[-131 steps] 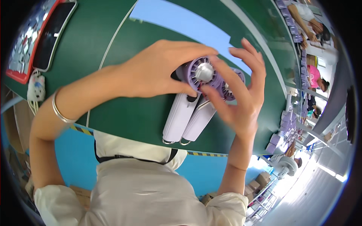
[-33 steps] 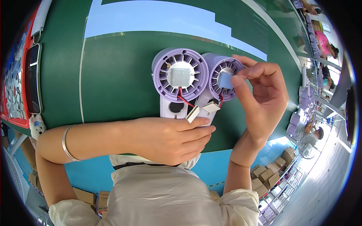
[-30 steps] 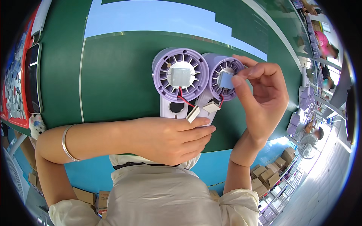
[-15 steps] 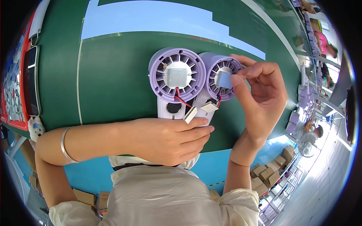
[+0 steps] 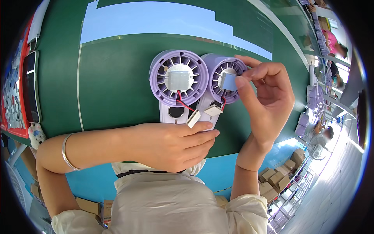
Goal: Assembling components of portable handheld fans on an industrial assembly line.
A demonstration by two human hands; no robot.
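Observation:
Two lilac handheld fan bodies lie side by side on the green table, their round finned ends facing up. The left fan point(image 5: 156, 80) has a grey square pad point(image 5: 179, 81) on its hub. Red and black wires run from each hub to white connectors point(image 5: 193, 118). My left hand point(image 5: 175, 146) is closed over the white handles, fingers pointing right; its grip is partly hidden. With thumb and forefinger, my right hand point(image 5: 269, 91) pinches the edge of a blue square pad point(image 5: 229, 82) against the hub of the right fan point(image 5: 215, 61).
A long pale blue sheet point(image 5: 156, 19) lies across the far side of the green table point(image 5: 117, 78). At the left are a phone point(image 5: 30, 85) and a red tray point(image 5: 24, 117) of small pieces. Cardboard boxes point(image 5: 278, 179) stand below on the right; other people work beyond.
The whole view has shifted slightly to the left. Both hands, the fans and the blue pad keep about the same places relative to one another.

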